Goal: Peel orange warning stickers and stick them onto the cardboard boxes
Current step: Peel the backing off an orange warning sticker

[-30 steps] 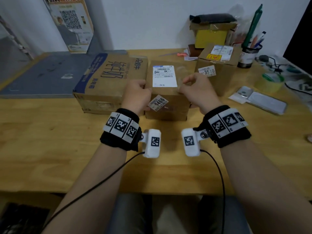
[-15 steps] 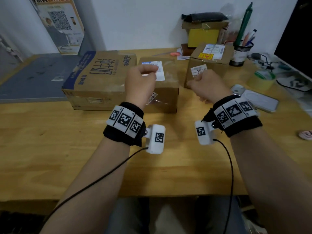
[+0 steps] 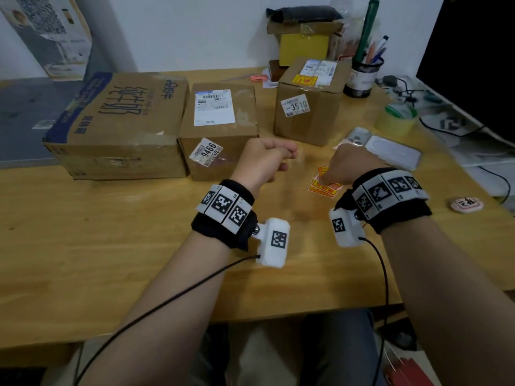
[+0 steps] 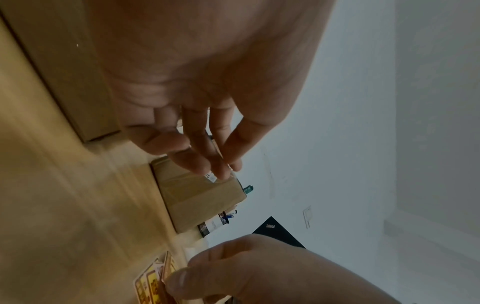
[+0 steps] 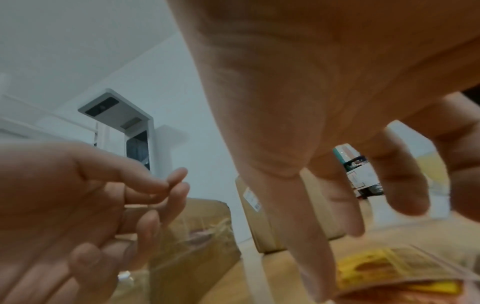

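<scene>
Three cardboard boxes stand in a row: a large one point(image 3: 117, 126), a middle one point(image 3: 220, 126) and a smaller right one point(image 3: 306, 112) that carries an orange-yellow sticker point(image 3: 305, 80) on top. A small pile of orange warning stickers point(image 3: 324, 188) point(image 4: 148, 288) point(image 5: 389, 265) lies on the wooden table in front of the right box. My right hand point(image 3: 349, 162) point(image 5: 337, 226) hangs over the pile, fingers pointing down, thumb at its near edge. My left hand point(image 3: 264, 160) point(image 4: 218, 162) hovers beside it, loosely curled, with nothing visible in it.
A clear phone case point(image 3: 393, 151), a tape roll point(image 3: 395, 119), a pen cup point(image 3: 362, 76), cables and a dark monitor point(image 3: 473, 65) fill the right side. A small round badge point(image 3: 466, 204) lies near the right edge. A yellow box point(image 3: 303, 48) stands at the back.
Both hands have left the middle box and moved right and toward me. The right hand has dropped onto the sticker pile; the left now hovers beside it.
</scene>
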A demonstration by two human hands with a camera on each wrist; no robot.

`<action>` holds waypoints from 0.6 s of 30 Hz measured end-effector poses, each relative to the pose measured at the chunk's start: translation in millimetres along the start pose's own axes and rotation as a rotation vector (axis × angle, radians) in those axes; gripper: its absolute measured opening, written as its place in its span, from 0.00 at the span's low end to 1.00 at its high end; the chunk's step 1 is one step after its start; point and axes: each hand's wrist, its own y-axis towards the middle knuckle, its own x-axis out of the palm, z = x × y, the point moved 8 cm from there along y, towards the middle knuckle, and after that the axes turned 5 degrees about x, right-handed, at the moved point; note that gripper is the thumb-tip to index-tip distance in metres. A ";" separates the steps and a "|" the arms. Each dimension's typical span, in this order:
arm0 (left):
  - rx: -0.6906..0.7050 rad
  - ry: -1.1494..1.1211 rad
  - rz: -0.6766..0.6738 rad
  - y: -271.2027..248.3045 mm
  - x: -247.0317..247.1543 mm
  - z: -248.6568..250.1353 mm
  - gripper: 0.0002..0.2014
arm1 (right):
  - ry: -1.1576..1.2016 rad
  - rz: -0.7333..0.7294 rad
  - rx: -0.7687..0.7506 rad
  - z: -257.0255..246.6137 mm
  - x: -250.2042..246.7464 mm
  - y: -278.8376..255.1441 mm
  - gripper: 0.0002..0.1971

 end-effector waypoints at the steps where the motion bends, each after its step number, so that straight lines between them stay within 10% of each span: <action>1: -0.009 -0.004 -0.003 0.8 2.2 -1.3 0.12 | -0.019 0.003 0.009 1.5 1.3 1.1 0.20; 18: 0.013 0.002 -0.046 11.9 10.2 2.8 0.11 | 0.080 0.099 -0.006 -1.5 -15.8 15.5 0.20</action>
